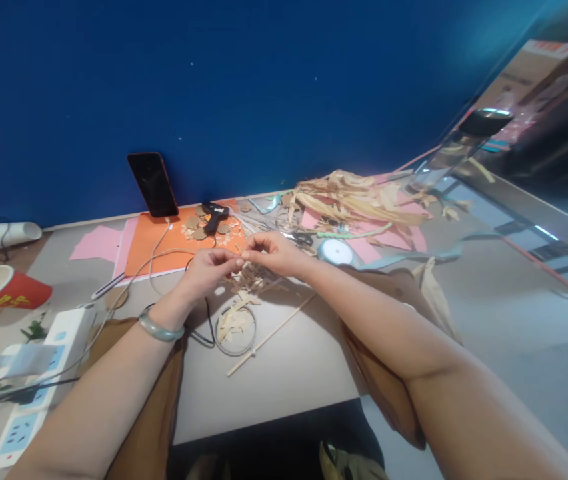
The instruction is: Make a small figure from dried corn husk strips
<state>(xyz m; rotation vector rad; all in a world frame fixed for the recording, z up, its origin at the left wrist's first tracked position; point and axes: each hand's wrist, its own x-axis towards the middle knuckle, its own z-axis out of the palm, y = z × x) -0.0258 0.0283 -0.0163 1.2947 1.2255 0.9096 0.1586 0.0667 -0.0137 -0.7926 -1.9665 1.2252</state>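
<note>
Above a pile of pale, thin cut strips (251, 280), my left hand (208, 270) and my right hand (275, 255) meet with their fingertips pinched together. Whatever lies between the fingers is too small to make out. Nearer to me, a grey ring (255, 333) lies on the table around more pale pieces (233, 325). A thin wooden stick (277, 330) slants beside it. Just beyond my hands are a black glue gun (214, 217), dark-handled scissors (304, 239) and a white round spool (337, 251).
Dried husks (349, 197) and pink paper lie back right near a clear jar (439, 160). A phone (153, 183) leans on the blue wall above orange paper (151, 243). On the left are a tilted red cup (29, 290), a power strip (24, 427) and trailing cables.
</note>
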